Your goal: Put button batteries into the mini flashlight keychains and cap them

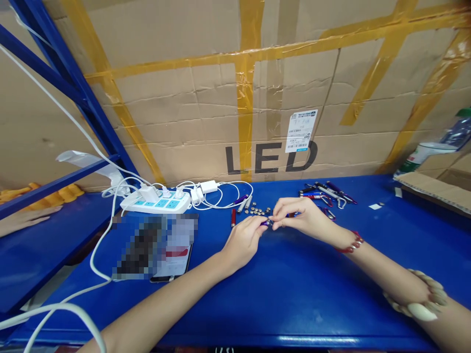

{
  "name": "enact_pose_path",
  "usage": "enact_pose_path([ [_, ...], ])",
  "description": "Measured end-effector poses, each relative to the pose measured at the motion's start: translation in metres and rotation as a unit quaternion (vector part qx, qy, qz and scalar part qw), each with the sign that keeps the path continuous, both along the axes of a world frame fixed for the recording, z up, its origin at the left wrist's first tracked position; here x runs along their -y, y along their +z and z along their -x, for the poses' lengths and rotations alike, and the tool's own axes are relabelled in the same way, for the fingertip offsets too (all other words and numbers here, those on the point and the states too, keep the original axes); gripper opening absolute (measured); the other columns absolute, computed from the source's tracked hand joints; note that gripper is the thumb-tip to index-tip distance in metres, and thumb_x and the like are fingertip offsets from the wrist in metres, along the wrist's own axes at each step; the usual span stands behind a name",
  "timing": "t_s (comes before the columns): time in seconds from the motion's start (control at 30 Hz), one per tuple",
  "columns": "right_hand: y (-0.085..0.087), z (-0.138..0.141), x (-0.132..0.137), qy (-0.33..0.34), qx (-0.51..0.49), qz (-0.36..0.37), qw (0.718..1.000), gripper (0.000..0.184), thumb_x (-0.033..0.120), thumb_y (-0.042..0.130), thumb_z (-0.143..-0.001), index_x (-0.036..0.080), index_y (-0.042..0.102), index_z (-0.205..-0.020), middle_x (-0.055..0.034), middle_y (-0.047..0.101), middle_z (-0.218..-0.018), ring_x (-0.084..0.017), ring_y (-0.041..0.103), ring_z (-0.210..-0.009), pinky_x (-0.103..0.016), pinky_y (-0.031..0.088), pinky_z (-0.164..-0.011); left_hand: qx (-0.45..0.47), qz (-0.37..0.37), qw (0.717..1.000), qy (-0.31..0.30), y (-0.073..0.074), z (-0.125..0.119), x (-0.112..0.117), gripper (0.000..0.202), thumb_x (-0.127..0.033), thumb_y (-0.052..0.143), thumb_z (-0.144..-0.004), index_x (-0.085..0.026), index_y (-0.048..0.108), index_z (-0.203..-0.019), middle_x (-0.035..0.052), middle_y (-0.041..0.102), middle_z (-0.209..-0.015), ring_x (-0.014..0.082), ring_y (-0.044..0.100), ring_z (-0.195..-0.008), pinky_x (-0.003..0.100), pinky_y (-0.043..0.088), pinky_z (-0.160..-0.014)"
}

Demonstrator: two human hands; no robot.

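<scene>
Blue bench before one taped carton marked LED. Left to right: one power strip; one phone, blurred; left hand and right hand, fingertips pinched on one small purple piece at bench centre, mostly hidden; button cells and keychain lights, too small to count.

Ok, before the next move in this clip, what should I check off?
1. Left hand grips the small purple piece: ok.
2. Right hand pinches the same piece: ok.
3. Which way the piece's end faces: cannot tell, fingers cover it.
4. Button cells lie loose on the blue table just behind the hands: ok.
5. Pile of keychain lights lies apart, beyond the right hand: ok.
6. Power strip and its cables lie left of the hands, not touching them: ok.
</scene>
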State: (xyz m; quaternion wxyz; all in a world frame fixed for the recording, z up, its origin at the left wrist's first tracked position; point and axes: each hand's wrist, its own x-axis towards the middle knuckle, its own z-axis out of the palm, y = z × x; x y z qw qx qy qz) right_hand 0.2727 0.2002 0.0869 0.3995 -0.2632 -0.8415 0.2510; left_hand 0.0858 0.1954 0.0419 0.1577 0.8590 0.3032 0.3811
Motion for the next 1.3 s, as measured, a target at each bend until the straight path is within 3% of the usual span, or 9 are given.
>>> enact_pose_path([
  [0.23,-0.007,0.004,0.001,0.000,-0.005,0.019,1.000,0.010,0.020,0.066,-0.073,0.014,0.069,-0.065,-0.0044,0.059,-0.070,-0.009,0.057,-0.065,-0.019,0.046,-0.059,0.000,-0.052,0.999,-0.011,-0.003,0.004,0.001,0.021,-0.017,0.036,-0.090,-0.012,0.056,-0.095,0.0053,0.059,-0.082,0.0148,0.053,-0.074,0.025,0.042,-0.067],
  [0.57,-0.011,0.004,0.003,-0.048,0.023,-0.061,0.997,0.013,0.026,0.065,-0.074,0.016,0.067,-0.066,-0.0031,0.057,-0.070,-0.008,0.053,-0.062,-0.021,0.041,-0.056,0.035,-0.080,0.996,-0.010,-0.004,0.003,-0.001,0.021,-0.016,0.039,-0.089,-0.011,0.058,-0.095,0.0065,0.061,-0.088,0.0153,0.055,-0.080,0.027,0.044,-0.072],
  [0.8,-0.017,0.008,0.004,-0.085,-0.002,-0.084,0.993,0.023,0.023,0.067,-0.072,0.012,0.055,-0.056,-0.0019,0.054,-0.063,-0.008,0.049,-0.057,-0.021,0.037,-0.054,0.045,-0.114,0.992,-0.008,-0.004,0.001,-0.003,0.020,-0.015,0.042,-0.088,-0.011,0.059,-0.097,0.0057,0.062,-0.086,0.0148,0.053,-0.075,0.027,0.044,-0.070],
  [0.9,-0.019,0.010,0.003,-0.113,0.004,-0.072,0.991,0.032,0.027,0.064,-0.075,0.012,0.048,-0.052,-0.0009,0.050,-0.059,-0.007,0.044,-0.053,-0.020,0.032,-0.049,0.038,-0.095,0.995,-0.013,-0.004,0.000,-0.003,0.020,-0.016,0.043,-0.088,-0.012,0.060,-0.097,0.0056,0.062,-0.087,0.0148,0.053,-0.075,0.028,0.044,-0.070],
  [1.13,-0.026,0.008,0.000,-0.166,0.023,-0.045,0.985,0.033,0.037,0.060,-0.078,0.013,0.050,-0.057,-0.0010,0.052,-0.064,-0.008,0.047,-0.059,-0.022,0.033,-0.054,0.040,0.012,0.999,0.031,-0.005,-0.001,-0.002,0.024,-0.018,0.043,-0.088,-0.020,0.056,-0.108,0.0007,0.060,-0.104,0.0133,0.055,-0.096,0.026,0.042,-0.087],
  [1.3,-0.028,0.010,-0.002,-0.197,0.032,-0.043,0.979,0.035,0.042,0.057,-0.079,0.014,0.051,-0.060,-0.0012,0.053,-0.065,-0.009,0.047,-0.059,-0.022,0.034,-0.055,0.051,0.028,0.998,0.027,-0.004,-0.002,-0.002,0.027,-0.018,0.042,-0.088,-0.023,0.053,-0.112,-0.0016,0.058,-0.111,0.0114,0.053,-0.103,0.024,0.040,-0.091],
])
